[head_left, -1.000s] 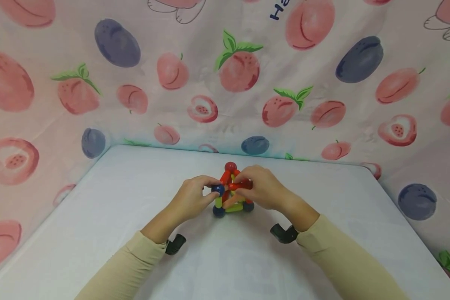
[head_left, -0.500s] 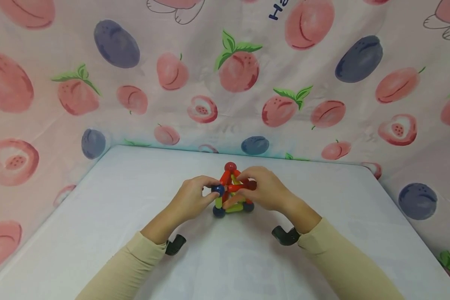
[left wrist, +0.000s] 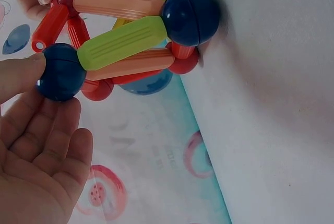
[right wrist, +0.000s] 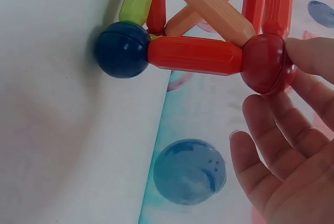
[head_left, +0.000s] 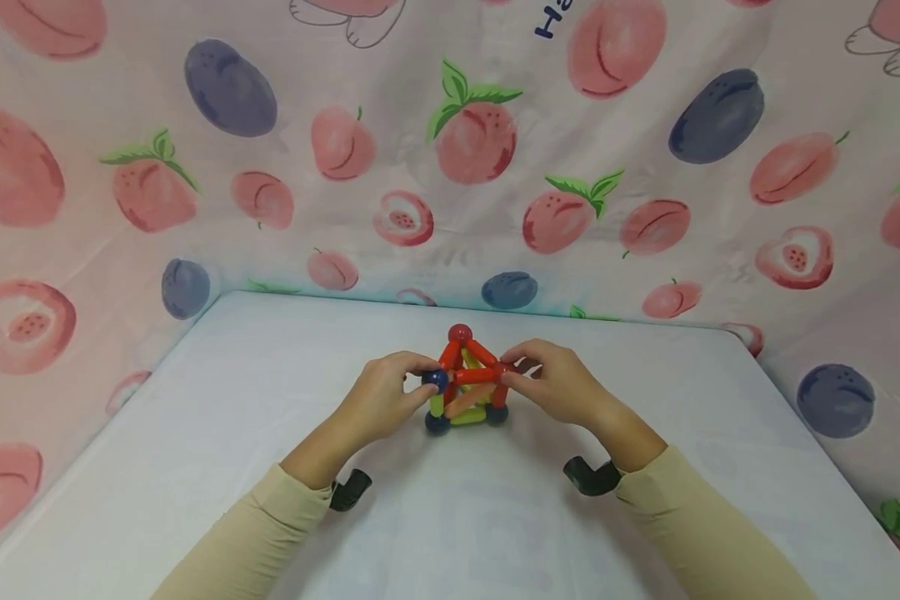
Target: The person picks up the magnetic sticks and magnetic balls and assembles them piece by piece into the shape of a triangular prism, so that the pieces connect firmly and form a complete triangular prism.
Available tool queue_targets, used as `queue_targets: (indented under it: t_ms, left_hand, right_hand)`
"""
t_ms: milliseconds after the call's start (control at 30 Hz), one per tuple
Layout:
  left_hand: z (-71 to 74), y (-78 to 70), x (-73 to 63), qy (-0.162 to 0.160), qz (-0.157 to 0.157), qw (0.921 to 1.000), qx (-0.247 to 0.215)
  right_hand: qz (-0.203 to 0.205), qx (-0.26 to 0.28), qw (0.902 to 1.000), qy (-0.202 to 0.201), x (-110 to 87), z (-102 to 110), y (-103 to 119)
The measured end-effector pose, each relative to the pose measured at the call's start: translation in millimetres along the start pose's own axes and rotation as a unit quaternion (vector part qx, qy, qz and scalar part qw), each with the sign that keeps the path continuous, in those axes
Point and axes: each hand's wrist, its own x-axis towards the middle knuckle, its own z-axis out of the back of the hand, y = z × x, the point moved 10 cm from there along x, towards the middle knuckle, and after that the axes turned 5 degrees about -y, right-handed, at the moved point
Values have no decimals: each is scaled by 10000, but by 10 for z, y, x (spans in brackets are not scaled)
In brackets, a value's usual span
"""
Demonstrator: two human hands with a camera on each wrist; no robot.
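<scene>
A frame of magnetic rods and balls stands in the middle of the table. My left hand [head_left: 386, 392] pinches its upper left blue ball [left wrist: 62, 72] between thumb and fingers. With thumb and fingertips, my right hand [head_left: 558, 379] holds the upper right red ball [right wrist: 263, 63]. Between these two balls runs a red rod [head_left: 476, 377]. Its left end, with a small hole, shows close beside the blue ball in the left wrist view. A green rod [left wrist: 122, 43] joins that ball to a lower blue ball [left wrist: 190, 18]. Orange rods [right wrist: 209, 4] cross inside the frame.
The white table [head_left: 450, 517] reaches back to a fruit-print cloth [head_left: 420, 167] hanging behind it. Another red ball [head_left: 461, 334] tops the frame's far side. Black curved pieces [head_left: 351, 490] stick out at both wrists.
My right hand has moved right along the red rod to the red ball at its end, uncovering the rod. The left hand and the frame have stayed put.
</scene>
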Motion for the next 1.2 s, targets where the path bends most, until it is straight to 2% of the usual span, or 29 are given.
queue_targets:
  t_ms: [233, 567, 867, 1200]
  left_hand:
    - [-6, 18, 0, 12, 60, 10000, -18]
    - [10, -10, 2, 22, 56, 10000, 41]
    - [-3, 10, -9, 98, 164, 9998, -50]
    - [10, 1, -1, 40, 105, 9999, 7]
  right_hand:
    - [-48, -65, 9999, 80, 7, -2, 29]
    - [-364, -156, 9989, 261, 19, -21, 45]
    - [-472, -276, 9984, 141, 63, -64, 68]
    - [-511, -288, 9982, 121, 96, -76, 91]
